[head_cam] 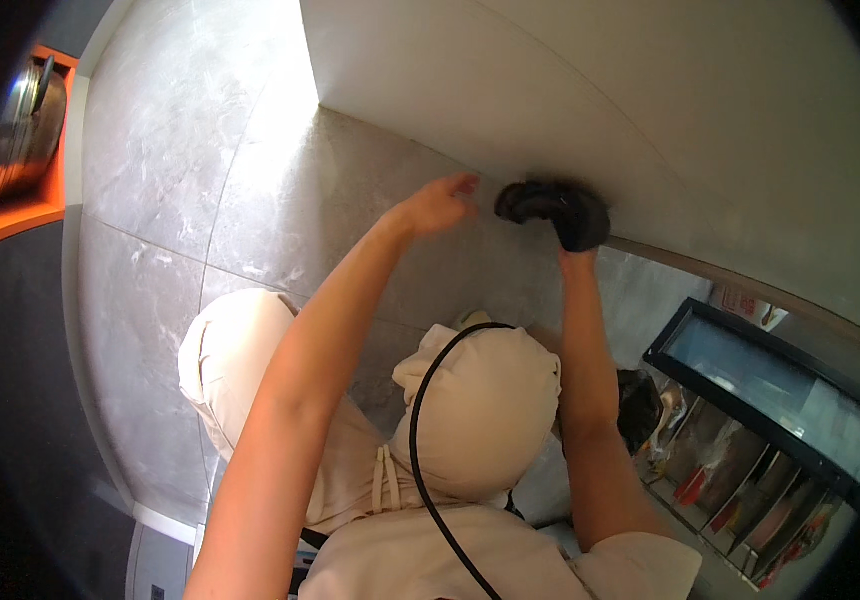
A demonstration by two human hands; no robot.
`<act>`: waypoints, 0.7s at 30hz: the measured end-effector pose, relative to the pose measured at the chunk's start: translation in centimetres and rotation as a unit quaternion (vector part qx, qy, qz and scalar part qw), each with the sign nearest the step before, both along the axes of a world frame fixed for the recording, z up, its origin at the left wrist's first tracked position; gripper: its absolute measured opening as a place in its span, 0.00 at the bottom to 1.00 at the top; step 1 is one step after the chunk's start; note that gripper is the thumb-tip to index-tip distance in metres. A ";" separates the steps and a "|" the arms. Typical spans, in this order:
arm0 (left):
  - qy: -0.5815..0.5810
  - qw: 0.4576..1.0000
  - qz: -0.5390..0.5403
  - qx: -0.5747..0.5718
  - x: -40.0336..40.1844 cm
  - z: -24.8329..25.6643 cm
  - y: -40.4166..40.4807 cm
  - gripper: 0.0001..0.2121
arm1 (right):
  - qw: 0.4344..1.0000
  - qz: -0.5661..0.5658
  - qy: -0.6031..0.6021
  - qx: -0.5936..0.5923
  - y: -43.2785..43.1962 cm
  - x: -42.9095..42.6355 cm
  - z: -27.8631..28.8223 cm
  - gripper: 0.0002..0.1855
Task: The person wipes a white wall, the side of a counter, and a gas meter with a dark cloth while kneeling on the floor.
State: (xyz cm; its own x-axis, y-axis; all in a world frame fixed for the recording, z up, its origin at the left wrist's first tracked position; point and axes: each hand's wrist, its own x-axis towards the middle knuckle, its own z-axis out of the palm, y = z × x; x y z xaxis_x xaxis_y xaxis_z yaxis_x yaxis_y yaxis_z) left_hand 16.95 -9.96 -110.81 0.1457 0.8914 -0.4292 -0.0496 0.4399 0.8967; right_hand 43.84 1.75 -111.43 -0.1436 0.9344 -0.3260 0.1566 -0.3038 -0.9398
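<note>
My left hand [441, 206] reaches over the grey tiled floor [370, 172], blurred, with its fingers apart and nothing between them. A small gap to the right separates it from a dark black covering [565, 210] that hides my right hand. It looks like a glove or cloth, but the blur leaves that unsettled, and the fingers under it cannot be made out. The covering is close to the lower edge of a pale flat panel [587, 97]. Below my hands are my bent knees in cream trousers [482, 412].
On the right, a glass-fronted pull-out drawer [760, 375] stands out, with several packets in its rack [737, 487]. A black plastic bag [638, 409] lies beside my right forearm. A black cable [416, 442] crosses my knee. Far left, a metal pot [29, 127] sits in an orange compartment [25, 225].
</note>
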 end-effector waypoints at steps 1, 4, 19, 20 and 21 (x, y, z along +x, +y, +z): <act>0.015 1.000 -0.003 -0.001 -0.1 0.0 0.2 0.27 | 0.999 0.025 -0.032 0.031 0.2 -1.1 1.0 0.19; 0.046 0.999 -0.013 -0.010 0.3 0.2 -0.7 0.28 | 0.998 0.019 -0.039 0.050 -1.1 -2.0 1.9 0.18; 0.026 0.999 0.032 -0.031 -0.3 -0.7 -0.9 0.29 | 0.951 -0.272 0.127 0.067 0.7 -0.8 14.8 0.22; 0.036 0.998 0.032 -0.030 -0.7 -0.3 -1.2 0.29 | 0.955 -0.250 0.157 0.033 1.4 0.3 13.5 0.22; 0.038 0.999 0.024 -0.024 -0.6 -0.2 -0.8 0.29 | 0.955 -0.234 0.180 0.009 2.8 2.9 11.0 0.23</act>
